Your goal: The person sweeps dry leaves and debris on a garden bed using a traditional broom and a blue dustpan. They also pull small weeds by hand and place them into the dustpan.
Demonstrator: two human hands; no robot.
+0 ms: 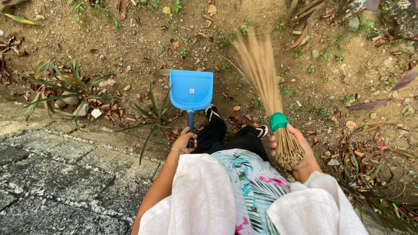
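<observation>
So, status:
Left hand (184, 141): your fingers wrapped tight round the dustpan (191, 90) handle.
Right hand (292, 150): fingers clenched on the broom (261, 72) bundle.
Dustpan: flat on dirt, left of broom.
Broom: bristles fanned just right of dustpan.

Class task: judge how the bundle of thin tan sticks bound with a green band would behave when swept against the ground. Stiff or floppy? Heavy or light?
The stick broom probably flexes at its fanned, blurred tips yet stays firm near the green band. It is likely light, as the right hand alone grips it.
</observation>
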